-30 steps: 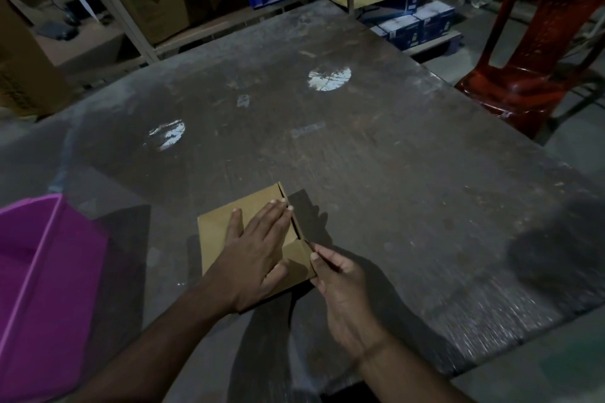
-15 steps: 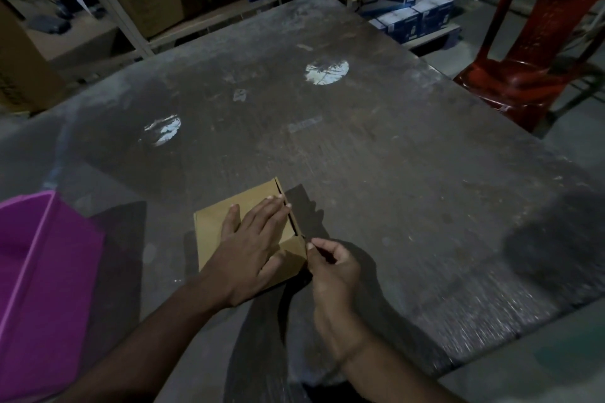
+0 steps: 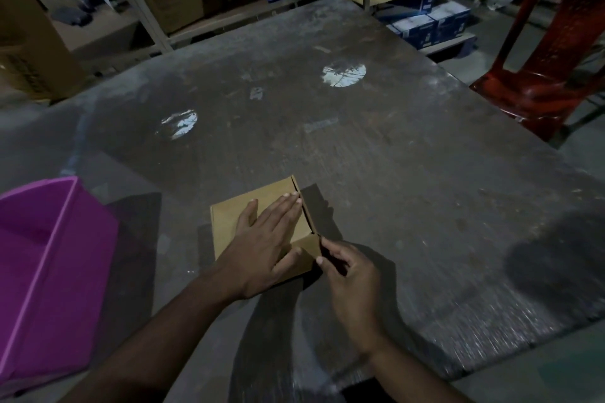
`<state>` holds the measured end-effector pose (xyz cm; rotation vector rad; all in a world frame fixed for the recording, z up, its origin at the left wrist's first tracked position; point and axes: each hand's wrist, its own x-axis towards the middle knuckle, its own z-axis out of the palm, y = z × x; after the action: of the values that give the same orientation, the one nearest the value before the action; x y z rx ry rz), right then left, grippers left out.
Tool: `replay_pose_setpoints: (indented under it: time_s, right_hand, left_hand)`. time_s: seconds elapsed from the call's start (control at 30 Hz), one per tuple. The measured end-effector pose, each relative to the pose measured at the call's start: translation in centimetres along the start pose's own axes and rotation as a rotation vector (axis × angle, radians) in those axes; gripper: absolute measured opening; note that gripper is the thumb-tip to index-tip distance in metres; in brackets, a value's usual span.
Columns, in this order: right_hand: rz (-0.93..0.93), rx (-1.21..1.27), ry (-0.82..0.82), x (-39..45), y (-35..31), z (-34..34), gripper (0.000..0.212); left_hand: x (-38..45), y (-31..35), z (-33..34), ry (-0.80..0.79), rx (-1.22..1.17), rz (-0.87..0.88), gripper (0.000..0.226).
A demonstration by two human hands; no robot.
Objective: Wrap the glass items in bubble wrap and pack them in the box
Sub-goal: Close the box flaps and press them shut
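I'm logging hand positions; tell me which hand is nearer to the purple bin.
Left. The left hand lies flat on the cardboard box, on the side toward the purple bin. The right hand pinches the box's right flap, farther from it.

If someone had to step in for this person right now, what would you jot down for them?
Left hand: flat, fingers straight, pressing down the top of the small cardboard box.
Right hand: fingers curled at the box's near right corner, seemingly working its side flap; the exact hold is hard to see.
The box sits on the table, near its front edge; a pink bin stands to the left.
No glass or bubble wrap is visible; whether the box is packed cannot be told.
Left: finish closing the flap.
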<state>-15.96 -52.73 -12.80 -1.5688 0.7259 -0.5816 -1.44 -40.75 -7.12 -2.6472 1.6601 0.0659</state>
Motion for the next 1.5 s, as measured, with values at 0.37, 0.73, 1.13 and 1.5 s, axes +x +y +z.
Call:
replay_pose_setpoints:
  time_s: [0.37,0.73,1.13,1.5]
  right_hand:
    - [0.001,-0.145,0.078,1.7,-0.1,0.9,0.023]
    - [-0.107,-0.223,-0.121,2.0,-1.2,0.3,0.059]
    - [-0.838,-0.718,-0.343,-0.4,-6.4,5.1,0.049]
    - [-0.719,-0.952,-0.561,-1.8,-7.0,8.3,0.05]
  left_hand:
    - [0.0,0.2,0.4,-0.001,0.012,-0.022,0.073]
    - [-0.9,-1.2,-1.3,0.072,-0.501,-0.052,0.076]
    - [-10.2,-4.8,2.3,0.635,-1.189,-0.854,0.023]
    - [-12.2,-3.8,5.0,0.354,-1.236,-0.643,0.019]
